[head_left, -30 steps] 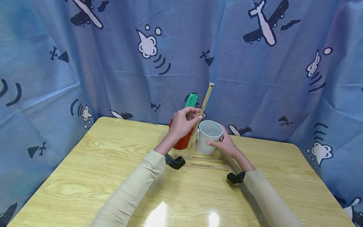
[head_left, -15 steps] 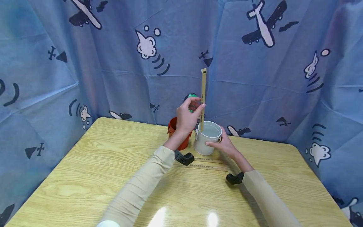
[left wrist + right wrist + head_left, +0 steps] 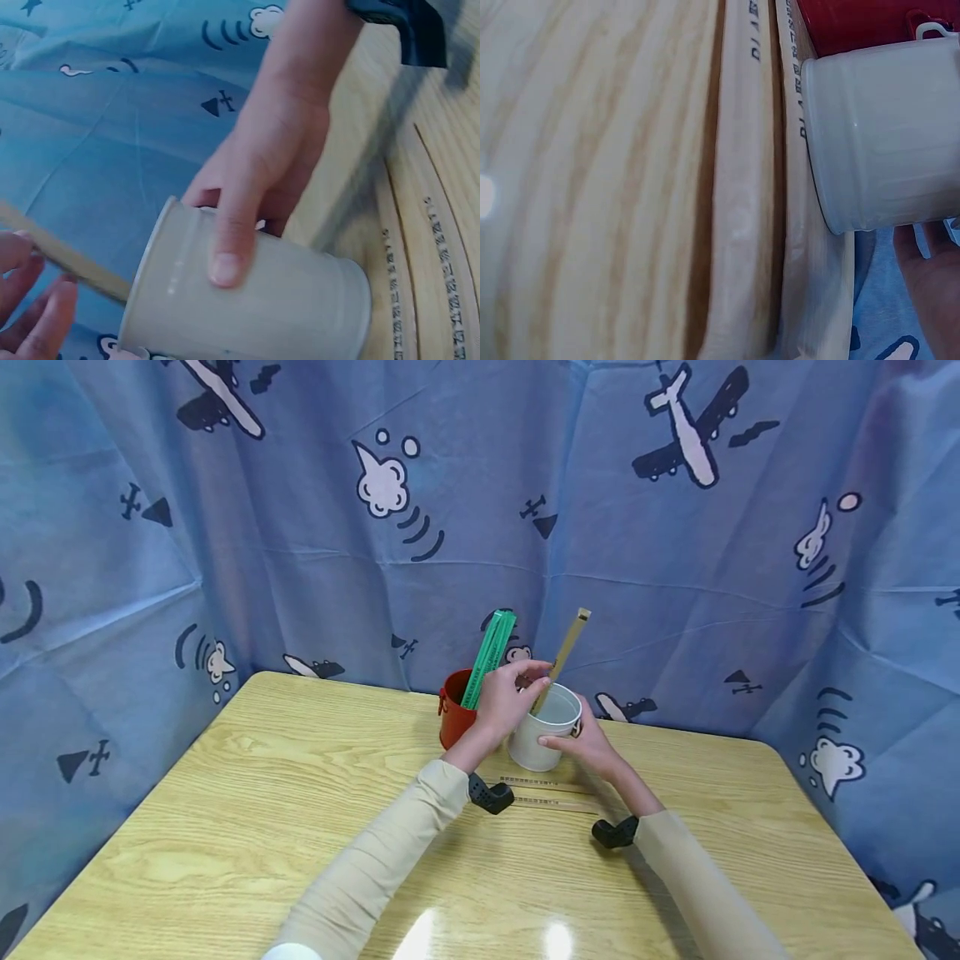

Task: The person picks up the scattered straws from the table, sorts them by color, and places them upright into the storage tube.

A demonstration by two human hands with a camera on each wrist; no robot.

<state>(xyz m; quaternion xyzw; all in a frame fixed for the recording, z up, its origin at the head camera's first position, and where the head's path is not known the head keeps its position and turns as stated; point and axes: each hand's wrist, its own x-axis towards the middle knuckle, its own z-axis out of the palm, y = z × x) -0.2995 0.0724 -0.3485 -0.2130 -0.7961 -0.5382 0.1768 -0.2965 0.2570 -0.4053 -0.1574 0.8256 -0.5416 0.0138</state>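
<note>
My left hand (image 3: 504,700) pinches a long, slim tan stick in a printed paper wrapper (image 3: 570,643) between thumb and fingers. It leans to the right, with its lower end inside the mouth of a small white bucket (image 3: 534,747). Around the bucket's right side curls my right hand (image 3: 592,745), its thumb (image 3: 228,255) laid along the wall in the left wrist view. Close on the left stands a red bucket (image 3: 453,720) holding several green wrapped sticks (image 3: 491,647), partly hidden behind my left hand.
Two more tan wrapped sticks, a farther one (image 3: 525,782) and a nearer one (image 3: 551,802), lie side by side on the wooden table (image 3: 300,802) in front of the buckets. A blue airplane-print curtain (image 3: 480,527) hangs behind and at both sides.
My left hand has brought the tan stick from beside the red bucket up and over to the white bucket, then lowered its end inside. My right hand keeps its grip on the white bucket.
</note>
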